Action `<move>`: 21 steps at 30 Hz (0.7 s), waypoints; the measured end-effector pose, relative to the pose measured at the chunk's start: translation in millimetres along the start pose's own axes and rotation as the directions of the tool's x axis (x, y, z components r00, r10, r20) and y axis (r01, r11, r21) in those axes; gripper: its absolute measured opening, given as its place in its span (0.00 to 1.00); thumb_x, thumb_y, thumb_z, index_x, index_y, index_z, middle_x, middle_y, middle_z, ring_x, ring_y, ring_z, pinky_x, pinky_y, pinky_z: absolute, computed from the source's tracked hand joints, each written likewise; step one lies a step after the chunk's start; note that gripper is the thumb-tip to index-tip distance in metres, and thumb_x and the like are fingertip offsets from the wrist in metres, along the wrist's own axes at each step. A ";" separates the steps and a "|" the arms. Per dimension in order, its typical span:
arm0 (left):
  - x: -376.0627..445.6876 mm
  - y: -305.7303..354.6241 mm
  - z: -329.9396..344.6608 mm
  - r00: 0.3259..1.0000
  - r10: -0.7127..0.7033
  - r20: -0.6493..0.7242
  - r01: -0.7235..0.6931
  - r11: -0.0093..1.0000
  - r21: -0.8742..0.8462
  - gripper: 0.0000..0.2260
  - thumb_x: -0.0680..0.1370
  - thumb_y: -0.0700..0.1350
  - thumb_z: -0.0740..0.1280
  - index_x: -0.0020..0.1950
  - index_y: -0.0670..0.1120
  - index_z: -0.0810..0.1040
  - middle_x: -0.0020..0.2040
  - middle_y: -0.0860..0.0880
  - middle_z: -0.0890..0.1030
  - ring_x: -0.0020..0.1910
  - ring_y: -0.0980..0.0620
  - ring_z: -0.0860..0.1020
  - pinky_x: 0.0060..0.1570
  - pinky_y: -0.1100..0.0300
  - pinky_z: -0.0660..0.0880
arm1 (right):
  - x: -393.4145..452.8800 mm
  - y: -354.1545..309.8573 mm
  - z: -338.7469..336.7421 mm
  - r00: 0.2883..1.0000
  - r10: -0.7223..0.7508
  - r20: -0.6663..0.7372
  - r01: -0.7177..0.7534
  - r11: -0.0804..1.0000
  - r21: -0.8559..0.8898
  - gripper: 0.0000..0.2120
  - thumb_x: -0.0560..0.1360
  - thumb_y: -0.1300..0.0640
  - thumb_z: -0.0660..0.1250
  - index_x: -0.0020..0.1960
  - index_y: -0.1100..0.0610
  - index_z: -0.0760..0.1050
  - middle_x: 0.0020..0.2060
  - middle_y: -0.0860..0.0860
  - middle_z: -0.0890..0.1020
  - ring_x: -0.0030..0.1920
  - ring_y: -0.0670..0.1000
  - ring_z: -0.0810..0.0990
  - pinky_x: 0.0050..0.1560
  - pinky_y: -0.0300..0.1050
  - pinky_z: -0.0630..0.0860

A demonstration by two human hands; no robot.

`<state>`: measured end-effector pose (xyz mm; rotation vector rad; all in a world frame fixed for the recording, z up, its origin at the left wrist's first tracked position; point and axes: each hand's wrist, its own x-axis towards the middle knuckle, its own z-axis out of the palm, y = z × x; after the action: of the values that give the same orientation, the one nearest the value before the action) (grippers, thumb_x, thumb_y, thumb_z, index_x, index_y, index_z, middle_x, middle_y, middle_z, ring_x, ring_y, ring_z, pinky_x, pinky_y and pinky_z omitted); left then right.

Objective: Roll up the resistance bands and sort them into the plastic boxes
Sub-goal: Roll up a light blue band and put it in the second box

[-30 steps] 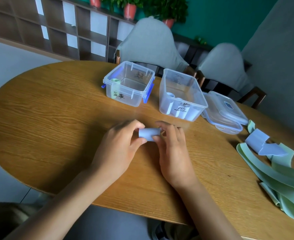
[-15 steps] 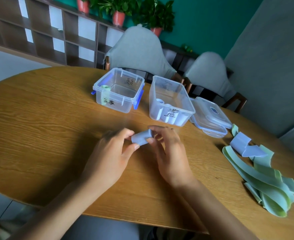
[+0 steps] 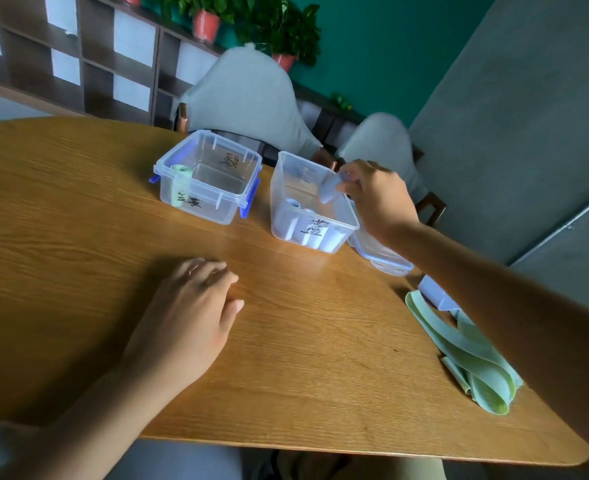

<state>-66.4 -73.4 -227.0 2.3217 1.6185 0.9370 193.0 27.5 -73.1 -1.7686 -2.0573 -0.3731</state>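
While left hand (image 3: 190,306) rests on wooden table (image 3: 78,220), fingers loosely relaxed, holding nothing, right hand (image 3: 376,195) pinches rolled blue band (image 3: 329,191) over right-hand box (image 3: 312,206), roll tilted, inside box's open top. Several blue rolls (image 3: 291,220) stand upright against that box's near wall. Left-hand box (image 3: 210,174), blue clips, holds one green roll (image 3: 179,184) upright in near-left corner. Loose green bands (image 3: 473,358) lie near table's right edge, blue band (image 3: 435,294) just beside them. Clear lid (image 3: 386,259) beside right-hand box.
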 end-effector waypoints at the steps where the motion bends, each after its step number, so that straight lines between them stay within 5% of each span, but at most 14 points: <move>1: 0.3 0.1 0.0 1.000 0.002 -0.004 -0.002 1.000 0.001 0.14 0.76 0.49 0.71 0.60 0.46 0.81 0.62 0.48 0.80 0.66 0.44 0.74 0.63 0.47 0.75 | 7.5 4.9 0.1 1.000 0.005 0.028 -0.004 0.999 -0.048 0.03 0.80 0.57 0.65 0.51 0.55 0.77 0.46 0.54 0.82 0.44 0.57 0.78 0.44 0.51 0.76; 8: 1.3 0.0 3.4 1.000 0.011 -0.023 -0.011 1.000 0.022 0.14 0.76 0.49 0.71 0.59 0.47 0.81 0.61 0.48 0.81 0.65 0.44 0.75 0.60 0.46 0.76 | 30.0 16.6 15.0 0.963 0.034 0.266 0.034 0.968 -0.249 0.12 0.79 0.68 0.63 0.58 0.56 0.77 0.49 0.56 0.81 0.46 0.57 0.79 0.43 0.50 0.77; 13: 2.0 0.0 3.1 1.000 0.018 0.003 -0.019 0.998 0.057 0.15 0.76 0.50 0.70 0.61 0.47 0.81 0.62 0.48 0.80 0.65 0.44 0.74 0.61 0.45 0.76 | 36.0 9.4 31.5 0.926 0.043 0.376 0.053 0.969 -0.243 0.13 0.80 0.67 0.62 0.61 0.56 0.76 0.52 0.55 0.81 0.47 0.54 0.80 0.36 0.40 0.72; 21: 1.3 -0.1 1.8 1.000 0.011 0.003 -0.011 0.998 0.060 0.14 0.77 0.51 0.68 0.60 0.49 0.81 0.63 0.49 0.80 0.65 0.45 0.74 0.61 0.47 0.76 | 49.2 9.0 40.9 0.859 -0.013 0.511 0.113 0.980 -0.164 0.14 0.77 0.65 0.70 0.61 0.54 0.78 0.53 0.51 0.83 0.50 0.50 0.81 0.41 0.36 0.72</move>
<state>-65.1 -71.9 -227.9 2.3723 1.6568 0.8996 190.9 90.6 -87.0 -2.0898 -2.5164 -0.1234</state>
